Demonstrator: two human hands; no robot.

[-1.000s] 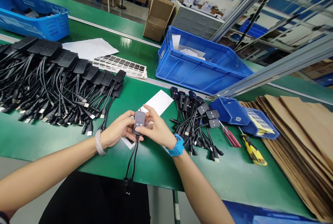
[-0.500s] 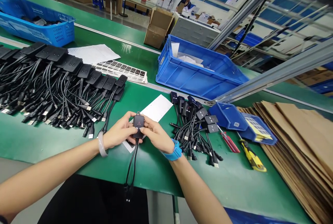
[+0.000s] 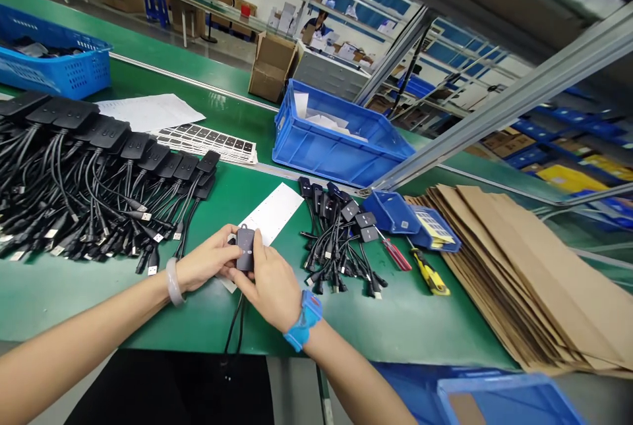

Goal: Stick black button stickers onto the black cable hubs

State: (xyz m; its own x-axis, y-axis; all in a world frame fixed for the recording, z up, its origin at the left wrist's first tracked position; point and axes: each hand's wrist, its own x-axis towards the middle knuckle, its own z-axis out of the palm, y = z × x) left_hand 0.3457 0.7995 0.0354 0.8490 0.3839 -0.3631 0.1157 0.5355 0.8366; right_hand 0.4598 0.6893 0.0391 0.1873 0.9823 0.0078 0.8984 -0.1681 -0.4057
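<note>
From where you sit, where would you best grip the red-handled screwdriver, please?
I'd grip the red-handled screwdriver by its handle, from the near side: it lies flat, handle end toward you and clear, with its tip tucked by the cable bundle.

Green bench [image 3: 420, 326], blue crate [image 3: 336, 148], black cable boxes [image 3: 99, 168], brown cardboard [image 3: 519, 267], yellow-handled and red-handled screwdrivers [image 3: 429, 273], bright blue watch [image 3: 305, 319].

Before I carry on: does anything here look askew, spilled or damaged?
Nothing spilled or visibly damaged. The small black plastic box, held in left hand and right hand, trails its two black cables over the green table's front edge. The stack of brown cardboard sheets lies fanned out, not squared.
</note>
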